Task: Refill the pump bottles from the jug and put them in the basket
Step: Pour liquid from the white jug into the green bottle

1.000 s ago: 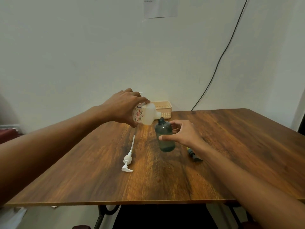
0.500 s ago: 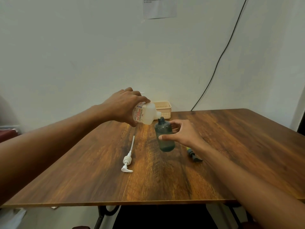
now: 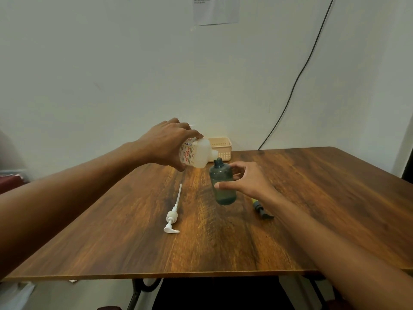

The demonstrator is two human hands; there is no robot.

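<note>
My left hand point(image 3: 166, 145) grips a white jug point(image 3: 197, 154) with a red-lettered label, tipped on its side so its spout lies over the open neck of a dark green bottle point(image 3: 222, 183). The green bottle stands upright mid-table, and my right hand point(image 3: 244, 182) holds it with thumb in front and fingers behind. A white pump head point(image 3: 172, 217) with its long tube lies on the table to the left. A dark pump head point(image 3: 261, 209) lies to the right, partly hidden by my right wrist. A beige basket point(image 3: 222, 148) sits at the table's far edge.
The wooden table point(image 3: 223, 242) reaches to the wall at the back, and its front edge runs close to me. A black cable point(image 3: 297, 79) hangs down the wall to the table's far right. A paper sheet point(image 3: 215, 10) is stuck on the wall above.
Hardly anything has moved: the jug stays tipped over the green bottle's neck and both hands keep their grip.
</note>
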